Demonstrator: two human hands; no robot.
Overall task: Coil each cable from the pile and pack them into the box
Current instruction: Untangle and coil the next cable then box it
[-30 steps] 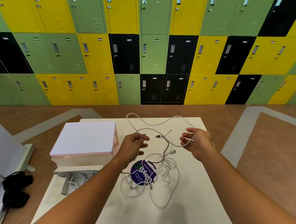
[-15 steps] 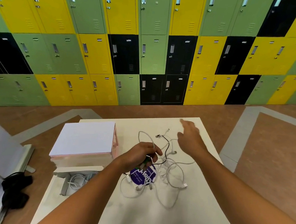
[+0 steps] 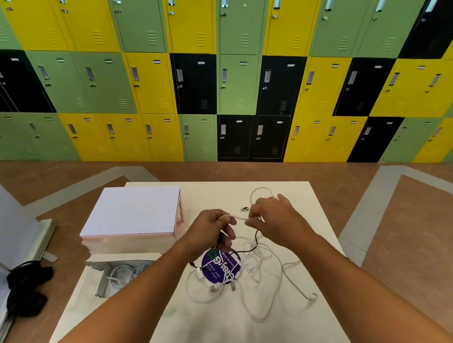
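Just beyond the purple sticker [image 3: 220, 266] on the worktop [image 3: 231, 337], we hold a white cable [image 3: 239, 217] between both hands. Its taut stretch runs crosswise, left to right and nearly level. Past our right hand [image 3: 278, 220] it rises into a loop on the sticker's far side.

Our left hand [image 3: 208, 230] has its fingers curled in, with thumb and forefinger pinching one end of that stretch. Our right hand pinches the other end with its fingertips drawn together and the remaining fingers loosely bent. Both hands sit close, with only the short stretch between them.

Across the sticker and to its right lies the pile of cables [image 3: 266, 266], a loose white tangle with one black cable [image 3: 255, 239] threading through it. Well to the sticker's left stands the box [image 3: 101, 283], open on top, with a coiled white cable [image 3: 121, 274] inside. Left of the sticker and farther off sits a white-topped pink case [image 3: 133, 212].

We cannot tell which strand of the pile the held cable joins, since our hands cover the place where it drops. Our left forearm hides the box's right side. Cable crosses the sticker's print, which is hard to read. A small metal plug [image 3: 244, 208] shows just beside our right fingertips; whether it belongs to the held cable is unclear.
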